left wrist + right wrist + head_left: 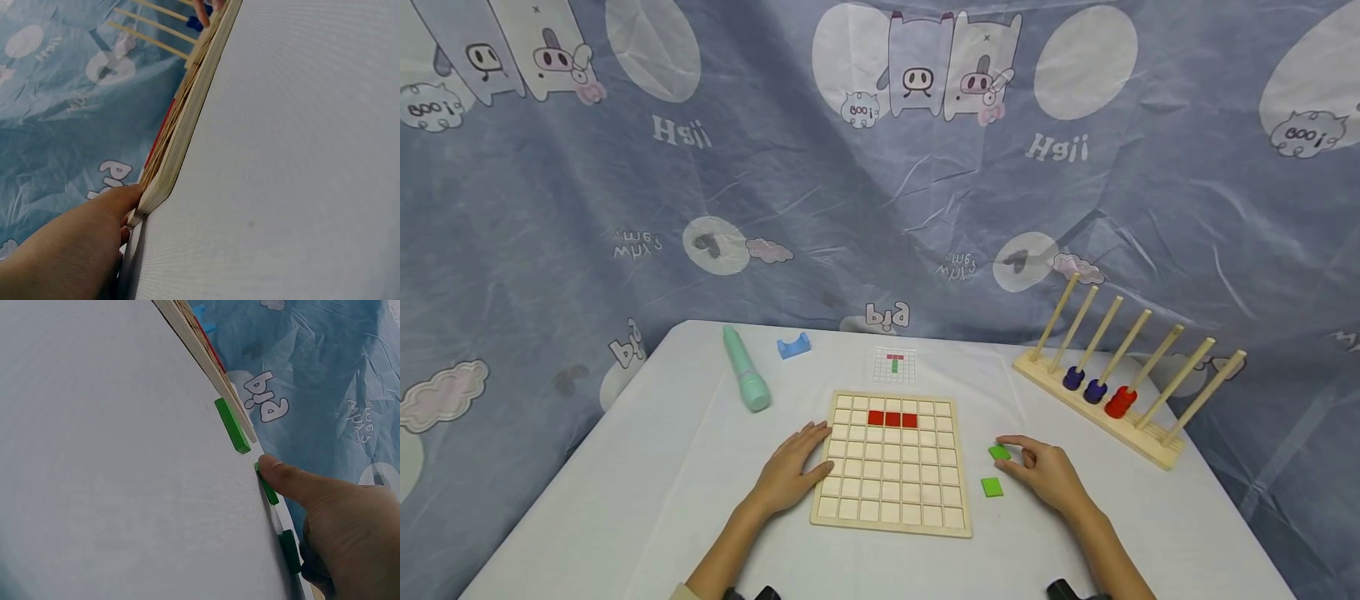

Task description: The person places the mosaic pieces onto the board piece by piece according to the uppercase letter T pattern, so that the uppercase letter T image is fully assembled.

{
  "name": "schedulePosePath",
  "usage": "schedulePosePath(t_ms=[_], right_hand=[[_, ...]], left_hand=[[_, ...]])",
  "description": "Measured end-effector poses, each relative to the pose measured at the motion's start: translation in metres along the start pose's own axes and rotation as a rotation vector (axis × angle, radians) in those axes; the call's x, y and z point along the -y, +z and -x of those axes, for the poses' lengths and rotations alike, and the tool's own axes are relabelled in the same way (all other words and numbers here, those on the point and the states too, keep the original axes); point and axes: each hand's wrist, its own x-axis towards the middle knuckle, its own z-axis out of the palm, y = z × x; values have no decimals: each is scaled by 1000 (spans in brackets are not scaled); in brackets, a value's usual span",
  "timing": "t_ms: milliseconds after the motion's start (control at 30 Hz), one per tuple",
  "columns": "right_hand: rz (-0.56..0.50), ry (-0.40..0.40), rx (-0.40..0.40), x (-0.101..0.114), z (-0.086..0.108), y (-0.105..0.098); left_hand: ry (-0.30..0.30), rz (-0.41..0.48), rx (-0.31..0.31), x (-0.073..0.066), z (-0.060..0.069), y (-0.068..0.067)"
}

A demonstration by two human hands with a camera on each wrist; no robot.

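A wooden grid board (891, 531) lies on the white table, with three red tiles (892, 418) side by side in its second row from the far edge. My left hand (792, 471) rests against the board's left edge, fingers extended; the thumb touches the rim in the left wrist view. To the right of the board, my right hand (1047, 477) pinches a green square tile (999, 452) between thumb and index finger, at table level. Another green tile (992, 487) lies nearer me. The right wrist view shows a third green tile (289, 552) beneath the hand.
Behind the board lies a small pattern card (895, 365) with a red and green T shape. A mint-green microphone-shaped object (747, 371) and a blue holder (793, 345) are at back left. A wooden peg rack (1097, 408) with blue and red beads stands at right.
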Motion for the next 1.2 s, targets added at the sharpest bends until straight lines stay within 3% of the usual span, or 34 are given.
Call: schedulePosePath(t_ms=[267,500,1200], right_hand=[[55,12,26,-2,1,0],[64,24,37,-3,1,0],[50,33,2,-2,2,-2]], left_hand=[[-19,3,29,-2,-1,-2],[-8,-2,17,-1,-1,-2],[-21,-6,39,-3,-1,-3]])
